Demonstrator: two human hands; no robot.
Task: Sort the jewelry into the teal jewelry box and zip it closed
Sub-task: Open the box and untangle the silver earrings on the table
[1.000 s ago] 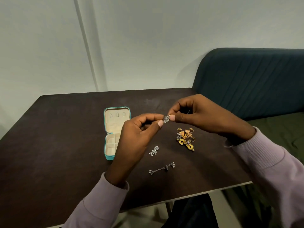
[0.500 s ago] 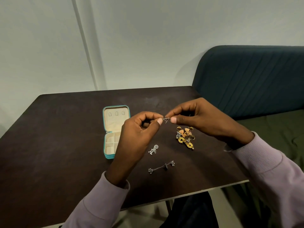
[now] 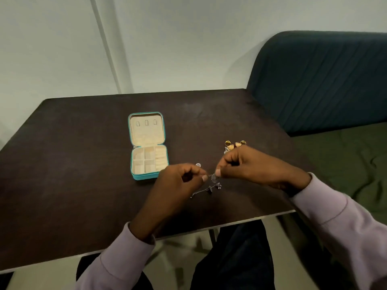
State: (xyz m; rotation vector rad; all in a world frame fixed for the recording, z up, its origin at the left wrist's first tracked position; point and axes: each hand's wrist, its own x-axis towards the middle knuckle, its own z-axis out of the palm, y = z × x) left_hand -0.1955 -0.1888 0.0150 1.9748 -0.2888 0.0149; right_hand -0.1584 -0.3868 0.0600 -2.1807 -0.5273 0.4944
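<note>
Lowered toward table since before: small sparkly silver earring (image 3: pixel 213 177), pinched between left hand (image 3: pixel 180 181) and right hand (image 3: pixel 240 164). Open teal jewelry box (image 3: pixel 147 177), cream compartments bare.

— What am I looking at behind the work area?

— I've got a pale, plain wall (image 3: pixel 188 38) filling the top of my view, with a narrow vertical strip (image 3: pixel 109 49) running down it toward the table's far edge.

— Furniture?

— A dark brown table (image 3: pixel 62 164), matte, under soft even light. On my right, a teal padded seat back (image 3: pixel 318 80) with slanted stitched channels, and a rumpled dark green cushion (image 3: pixel 345 164) below it. Pale floor (image 3: pixel 173 254) under the table.
</note>
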